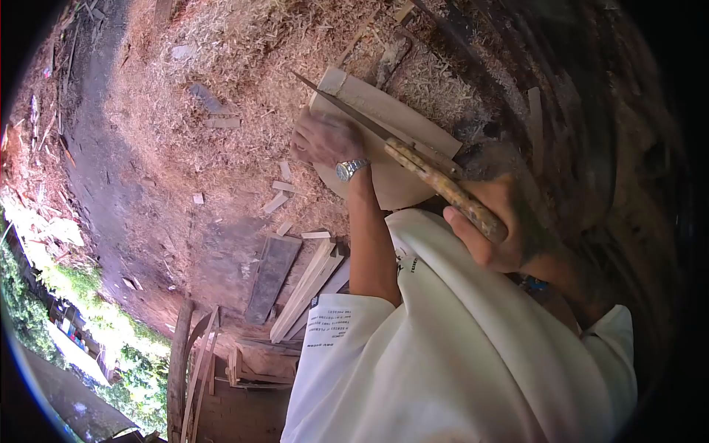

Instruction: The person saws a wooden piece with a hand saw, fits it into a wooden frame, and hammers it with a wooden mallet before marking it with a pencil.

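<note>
A long-bladed tool (354, 112) with a worn, mottled yellow-brown handle is in my right hand (496, 221), the fingers wrapped round the handle. Its narrow blade points to the upper left and lies across a pale wooden board (391, 111). My left hand (325, 139), with a metal watch at the wrist, is bent over the board's left end, just below the blade tip; its fingers are curled and slightly blurred. Below the blade a broad pale rounded piece (395, 177) shows beside my left wrist.
Wood shavings (214, 44) cover the ground. Small offcuts (277, 201) lie left of my left arm. A dark plank (272, 277) and pale strips (306, 288) lie lower down. Dark timbers (591, 88) run along the right. Upright poles (179, 369) stand at the lower left.
</note>
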Demonstrator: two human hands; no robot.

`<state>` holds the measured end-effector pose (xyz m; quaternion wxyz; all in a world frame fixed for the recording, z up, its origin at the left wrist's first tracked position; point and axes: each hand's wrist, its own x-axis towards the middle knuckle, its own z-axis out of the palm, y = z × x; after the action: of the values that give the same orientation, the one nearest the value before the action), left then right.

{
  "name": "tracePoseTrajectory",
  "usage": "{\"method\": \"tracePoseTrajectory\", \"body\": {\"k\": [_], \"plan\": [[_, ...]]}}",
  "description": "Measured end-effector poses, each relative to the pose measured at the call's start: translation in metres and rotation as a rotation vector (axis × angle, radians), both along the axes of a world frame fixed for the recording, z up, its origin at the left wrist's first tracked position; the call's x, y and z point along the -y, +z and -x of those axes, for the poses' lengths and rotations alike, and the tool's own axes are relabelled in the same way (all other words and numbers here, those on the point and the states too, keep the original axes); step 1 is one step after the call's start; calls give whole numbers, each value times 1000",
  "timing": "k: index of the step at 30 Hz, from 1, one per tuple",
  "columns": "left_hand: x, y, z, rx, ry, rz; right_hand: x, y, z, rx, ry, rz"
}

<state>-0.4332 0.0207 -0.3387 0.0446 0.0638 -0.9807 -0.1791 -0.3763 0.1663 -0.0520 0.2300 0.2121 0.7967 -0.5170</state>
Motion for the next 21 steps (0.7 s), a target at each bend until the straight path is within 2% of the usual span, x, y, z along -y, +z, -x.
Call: {"method": "tracePoseTrajectory", "body": {"k": [1, 3, 6, 9, 10, 11, 12, 13, 14, 16, 18, 20, 21], "plan": [[0, -4, 0, 2, 8, -12, 6, -29, 2, -163, 10, -75], [-1, -4, -3, 9, 7, -39, 13, -110, 33, 54, 88, -37], [2, -3, -8, 50, -62, -30, 69, -228, 119, -45, 101, -196], [6, -2, -13, 47, -63, -24, 55, -208, 88, -107, 218, -198], [6, -3, -9, 30, -49, -16, 41, -146, 76, -175, 137, -132], [7, -3, -6, 11, -37, 3, 32, -93, 59, -193, 183, -222], [5, -7, -4, -3, -41, 28, 23, -83, 6, -429, 127, -435], [4, -6, -4, -6, -34, 32, 9, -22, -3, 1, 4, -23], [4, -4, -3, -5, -31, 30, -2, 27, 7, 138, 36, 76], [4, -4, -2, 12, -17, 15, -5, 31, 11, 121, 86, 8], [4, -4, -6, 17, -52, 14, 6, -40, -5, -195, 96, -321], [6, -4, -6, -7, -88, 35, 19, -109, 76, 82, 122, -11], [7, 0, -5, 6, -69, 57, 27, -142, 91, 48, 168, -90]]}}
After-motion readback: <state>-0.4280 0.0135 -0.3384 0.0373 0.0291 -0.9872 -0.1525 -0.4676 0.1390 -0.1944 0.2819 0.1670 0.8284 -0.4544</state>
